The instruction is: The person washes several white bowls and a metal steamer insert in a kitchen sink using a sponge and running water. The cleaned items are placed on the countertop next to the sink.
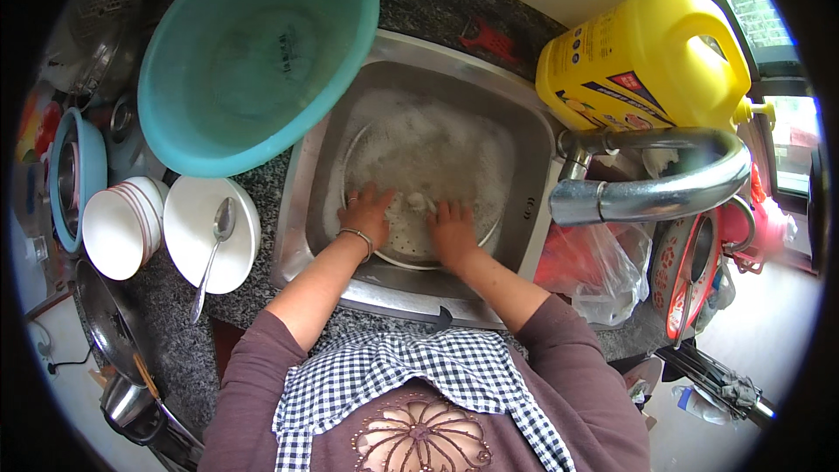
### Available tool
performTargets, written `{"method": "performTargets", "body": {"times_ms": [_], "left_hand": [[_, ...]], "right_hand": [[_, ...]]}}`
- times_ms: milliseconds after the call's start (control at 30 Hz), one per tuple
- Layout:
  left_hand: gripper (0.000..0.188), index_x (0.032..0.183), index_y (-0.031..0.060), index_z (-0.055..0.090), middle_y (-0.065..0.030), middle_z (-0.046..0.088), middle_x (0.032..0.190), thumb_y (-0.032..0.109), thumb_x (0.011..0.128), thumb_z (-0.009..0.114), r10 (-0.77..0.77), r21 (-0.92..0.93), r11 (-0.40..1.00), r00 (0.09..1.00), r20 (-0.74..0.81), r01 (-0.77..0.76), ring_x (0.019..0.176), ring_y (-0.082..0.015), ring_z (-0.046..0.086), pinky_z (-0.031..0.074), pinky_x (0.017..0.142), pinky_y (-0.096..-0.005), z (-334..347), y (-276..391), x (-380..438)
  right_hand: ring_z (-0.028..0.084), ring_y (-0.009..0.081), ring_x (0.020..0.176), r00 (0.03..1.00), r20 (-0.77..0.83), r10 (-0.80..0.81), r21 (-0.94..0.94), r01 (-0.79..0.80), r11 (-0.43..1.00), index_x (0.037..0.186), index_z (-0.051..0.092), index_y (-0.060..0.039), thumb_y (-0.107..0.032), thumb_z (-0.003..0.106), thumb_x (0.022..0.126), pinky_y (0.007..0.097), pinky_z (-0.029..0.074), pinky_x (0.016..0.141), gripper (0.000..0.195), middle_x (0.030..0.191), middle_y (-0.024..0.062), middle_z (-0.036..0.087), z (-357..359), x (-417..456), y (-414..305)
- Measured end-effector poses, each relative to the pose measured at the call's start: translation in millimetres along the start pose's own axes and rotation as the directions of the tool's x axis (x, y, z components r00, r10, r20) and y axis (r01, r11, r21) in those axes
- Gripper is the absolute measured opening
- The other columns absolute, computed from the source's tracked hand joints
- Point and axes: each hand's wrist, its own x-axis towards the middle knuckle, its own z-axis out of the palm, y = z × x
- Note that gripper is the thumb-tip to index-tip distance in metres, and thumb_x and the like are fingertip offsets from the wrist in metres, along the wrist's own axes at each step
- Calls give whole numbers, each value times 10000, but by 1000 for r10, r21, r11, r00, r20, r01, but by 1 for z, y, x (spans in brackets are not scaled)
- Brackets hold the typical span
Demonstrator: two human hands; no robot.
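Cloudy, foamy water [419,121] fills much of the stainless steel sink [537,124] before me. Under the water lies a round metal vessel with small holes in it, perhaps a colander [408,242]; its rim curves past both wrists. My left hand [367,213], with a ring and a bracelet, dips into the water at the vessel's near left, fingers spread. At its near right my right hand [453,233] reaches in palm down, fingers slightly apart. No held thing shows in either hand. The murky water blurs the fingertips and a small pale shape between the hands.
A large turquoise basin [255,72] leans over the sink's left corner. White bowls [115,233] and a white bowl [187,229] with a metal spoon [223,219] stand left. The chrome faucet [655,200] juts out at right, beside a yellow jug [629,65] and plastic bags [596,269].
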Motion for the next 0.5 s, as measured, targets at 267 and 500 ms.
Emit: {"method": "performTargets", "body": {"times_ms": [267,500], "left_hand": [[634,1330,276,434,-61,225,1474,168,754,675,20,118,993,996,90,-30,1334,-330,266,382,926,-571,-2,-2,0],[651,1283,243,494,-105,258,1468,147,680,720,110,33,993,994,14,-110,1299,-383,307,397,951,-548,2,-11,5]], "right_hand": [[422,447,1132,952,-204,228,173,-194,966,1119,530,18,-110,452,848,558,302,986,310,1245,305,415,67,18,39],[365,485,1196,964,-164,209,-103,-228,968,1186,506,47,-134,441,848,514,253,1056,389,1304,315,384,49,60,72]]}}
